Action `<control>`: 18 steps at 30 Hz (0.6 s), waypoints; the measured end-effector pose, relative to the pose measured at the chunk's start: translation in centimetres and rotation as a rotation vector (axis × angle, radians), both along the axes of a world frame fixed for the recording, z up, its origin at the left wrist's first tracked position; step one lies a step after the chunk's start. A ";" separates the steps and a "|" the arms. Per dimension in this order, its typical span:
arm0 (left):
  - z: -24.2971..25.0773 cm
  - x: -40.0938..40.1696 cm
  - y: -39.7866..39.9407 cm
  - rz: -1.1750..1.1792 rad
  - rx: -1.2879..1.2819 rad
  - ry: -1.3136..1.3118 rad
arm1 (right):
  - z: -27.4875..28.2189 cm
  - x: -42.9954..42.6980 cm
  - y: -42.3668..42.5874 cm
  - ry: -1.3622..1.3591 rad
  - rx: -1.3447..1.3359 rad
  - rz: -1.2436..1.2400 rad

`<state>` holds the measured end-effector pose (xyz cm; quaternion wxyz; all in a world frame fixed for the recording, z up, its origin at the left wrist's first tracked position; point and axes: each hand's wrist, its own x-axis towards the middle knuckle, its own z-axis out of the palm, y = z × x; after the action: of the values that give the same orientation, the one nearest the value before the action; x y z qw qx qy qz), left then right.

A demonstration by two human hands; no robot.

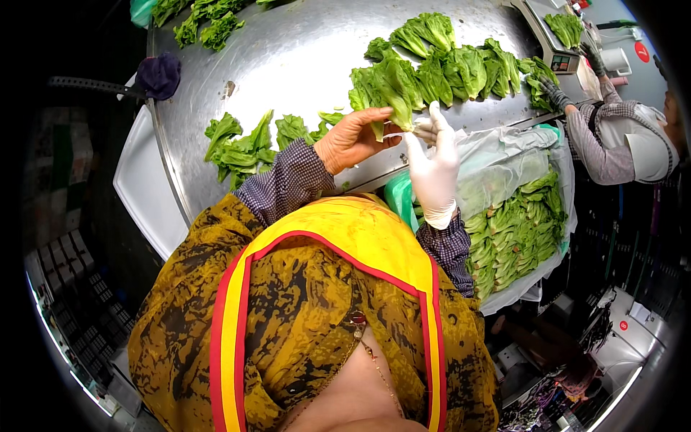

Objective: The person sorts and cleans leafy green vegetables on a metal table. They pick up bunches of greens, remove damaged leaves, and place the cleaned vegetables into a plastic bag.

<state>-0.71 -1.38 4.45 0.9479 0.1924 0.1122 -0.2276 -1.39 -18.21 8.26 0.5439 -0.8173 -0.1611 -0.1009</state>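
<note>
My left hand [356, 139] is bare and holds the stem end of a green lettuce head [398, 92] between thumb and fingers. On the other side of that stem is my right hand [434, 167], in a white glove; its fingertips are at the cut base, its thumb raised. More lettuce heads [467, 70] lie in a row on the steel table [291, 59] beyond my hands. Loose lettuce leaves [243, 146] are spread on the table left of my left hand. A lined crate of stacked lettuce [518, 232] stands to the right of my right hand.
A co-worker's gloved hand [555, 93] touches lettuce at the row's right end, near a weighing scale [561, 59]. A purple cloth [158, 75] lies at the table's left edge, above a white tub [146, 183]. Curly lettuce [216, 27] sits at the far left.
</note>
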 end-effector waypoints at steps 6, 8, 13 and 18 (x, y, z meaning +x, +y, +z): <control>-0.1 -0.2 0.0 -0.022 -0.079 0.005 | 0.5 0.2 -0.3 0.232 0.252 -0.064; 0.0 -0.2 0.0 -0.043 -0.091 -0.009 | 0.7 0.3 -0.2 0.323 0.362 -0.066; -0.5 -0.2 0.0 -0.126 -0.019 0.017 | 1.6 0.2 0.4 0.608 0.454 0.070; -1.4 -0.8 -0.3 -0.074 -0.039 0.002 | 0.1 0.5 0.7 0.526 0.461 0.014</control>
<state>-1.50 -1.70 3.06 0.9424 0.1775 0.1012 -0.2648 -0.88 -17.49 8.35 0.7377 -0.6700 0.0058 0.0834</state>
